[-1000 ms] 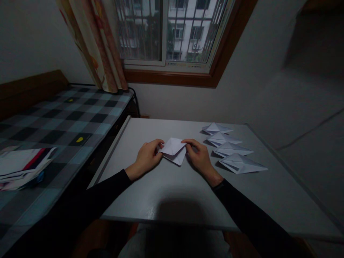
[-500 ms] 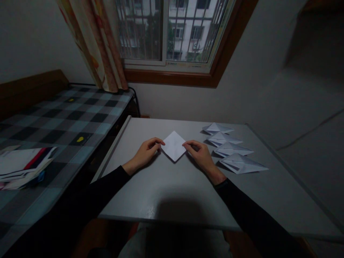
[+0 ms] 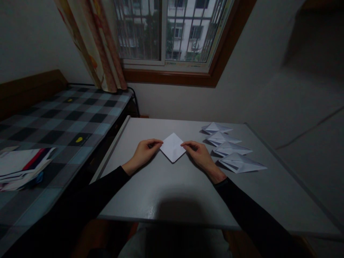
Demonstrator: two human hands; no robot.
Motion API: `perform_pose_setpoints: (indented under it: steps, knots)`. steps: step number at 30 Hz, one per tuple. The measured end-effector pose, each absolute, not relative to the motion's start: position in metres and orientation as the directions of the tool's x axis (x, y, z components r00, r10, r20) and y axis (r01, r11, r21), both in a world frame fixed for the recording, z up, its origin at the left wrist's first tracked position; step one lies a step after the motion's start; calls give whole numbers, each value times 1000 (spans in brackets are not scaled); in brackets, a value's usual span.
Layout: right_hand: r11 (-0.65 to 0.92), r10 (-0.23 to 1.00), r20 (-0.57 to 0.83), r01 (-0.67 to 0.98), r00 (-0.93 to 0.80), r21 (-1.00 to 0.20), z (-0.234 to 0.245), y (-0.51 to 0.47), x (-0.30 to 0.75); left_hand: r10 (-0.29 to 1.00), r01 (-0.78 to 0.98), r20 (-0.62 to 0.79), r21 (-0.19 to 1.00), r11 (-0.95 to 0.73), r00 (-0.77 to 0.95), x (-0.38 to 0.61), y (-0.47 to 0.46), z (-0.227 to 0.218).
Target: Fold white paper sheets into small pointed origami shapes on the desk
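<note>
A folded white paper diamond [image 3: 173, 148] lies on or just above the pale table, one point toward me. My left hand [image 3: 144, 152] pinches its left corner between thumb and fingers. At the right corner, my right hand [image 3: 198, 154] has its thumb and fingertips closed on the paper. To the right of that hand, several folded paper pieces with pointed ends stand in a row; the nearest folded paper piece [image 3: 240, 163] looks the largest.
The pale table [image 3: 145, 190] stands below a window [image 3: 174, 32] with bars outside. Left of it is a bed [image 3: 88, 118] with a checked cover, and papers [image 3: 24, 166] lie on it. A curtain [image 3: 100, 53] hangs by the window.
The paper diamond sits very slightly nearer to me. Fingers of my left hand have closed more into a pinch at its corner. The row of folded pieces is unchanged.
</note>
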State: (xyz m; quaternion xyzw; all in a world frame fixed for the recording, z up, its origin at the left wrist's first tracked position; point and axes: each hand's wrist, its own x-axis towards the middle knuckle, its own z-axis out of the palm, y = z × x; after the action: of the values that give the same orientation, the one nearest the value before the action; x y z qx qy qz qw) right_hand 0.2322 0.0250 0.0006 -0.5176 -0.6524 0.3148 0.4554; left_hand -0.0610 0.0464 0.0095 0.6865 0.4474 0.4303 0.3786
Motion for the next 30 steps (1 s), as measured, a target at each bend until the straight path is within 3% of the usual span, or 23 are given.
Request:
perform_pose_setpoints:
  steps: [11, 15, 19, 26, 30]
  knots:
    - [270, 961, 257, 542, -102, -796, 2, 25, 238, 947, 362, 245, 880, -307, 208, -63, 47, 8]
    - [427, 900, 380, 602, -212, -675, 3, 23, 238, 901, 549, 352, 715, -434, 254, -66, 48, 9]
    - [554, 821, 494, 610, -288, -566, 4, 21, 235, 823, 617, 448, 550, -562, 350, -67, 47, 11]
    - [658, 750, 492, 572, -443, -489, 18, 12, 235, 542, 431, 476, 330, -840, 692, -76, 46, 20]
    - [699, 715, 445, 543, -539, -466, 28, 6, 236, 485, 394, 444, 285, -874, 754, -80, 49, 19]
